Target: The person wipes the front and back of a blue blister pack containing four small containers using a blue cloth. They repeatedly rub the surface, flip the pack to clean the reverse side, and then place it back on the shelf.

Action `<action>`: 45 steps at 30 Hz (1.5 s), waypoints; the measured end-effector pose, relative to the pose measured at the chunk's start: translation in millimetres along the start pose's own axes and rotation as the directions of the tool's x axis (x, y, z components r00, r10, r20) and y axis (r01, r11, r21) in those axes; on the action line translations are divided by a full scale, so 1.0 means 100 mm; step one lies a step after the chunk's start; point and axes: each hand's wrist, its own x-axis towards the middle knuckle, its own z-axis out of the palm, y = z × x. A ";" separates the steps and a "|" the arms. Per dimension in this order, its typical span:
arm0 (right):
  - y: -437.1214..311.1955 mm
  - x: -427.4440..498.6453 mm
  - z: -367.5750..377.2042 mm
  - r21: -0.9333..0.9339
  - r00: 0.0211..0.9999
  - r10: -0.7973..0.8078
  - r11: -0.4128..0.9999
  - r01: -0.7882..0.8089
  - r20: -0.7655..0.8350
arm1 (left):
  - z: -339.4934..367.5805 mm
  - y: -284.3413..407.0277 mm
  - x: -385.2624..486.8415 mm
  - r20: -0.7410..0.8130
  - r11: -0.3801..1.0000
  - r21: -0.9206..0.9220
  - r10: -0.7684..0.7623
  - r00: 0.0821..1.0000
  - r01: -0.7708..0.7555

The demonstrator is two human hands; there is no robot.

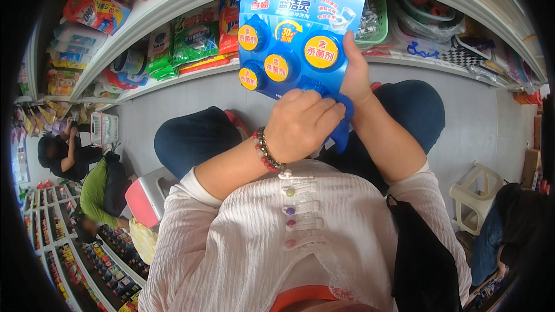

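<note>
A blue cardboard blister pack of toilet cleaner is held up before me, its printed front facing me. Several blue plastic containers with round yellow stickers sit on it. My right hand grips the pack's right edge, thumb on the front. My left hand, wearing a bead bracelet, is curled at the pack's lower edge, partly hiding a blue container there. From its fingers hangs a blue cloth-like piece; its exact kind is unclear.
A white shelf ahead carries detergent bags and a green basket. A pink-topped stool and two people are at left. Right of me are a beige plastic stool and another person in jeans.
</note>
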 end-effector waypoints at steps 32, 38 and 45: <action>-0.15 -0.05 -0.01 -0.076 0.968 -0.090 0.994 0.074 -0.233 | -0.66 -0.73 -0.27 -0.079 0.925 0.153 -0.340 0.937 0.348; -0.17 -0.06 0.01 -0.103 0.960 -0.073 0.994 0.046 -0.271 | -1.08 -0.83 -0.28 -0.246 0.840 0.367 -0.326 0.913 0.399; -0.13 -0.02 0.03 -0.107 0.982 -0.041 0.994 0.022 -0.184 | -0.61 -0.63 -0.40 0.066 0.796 -0.325 -0.519 0.852 0.510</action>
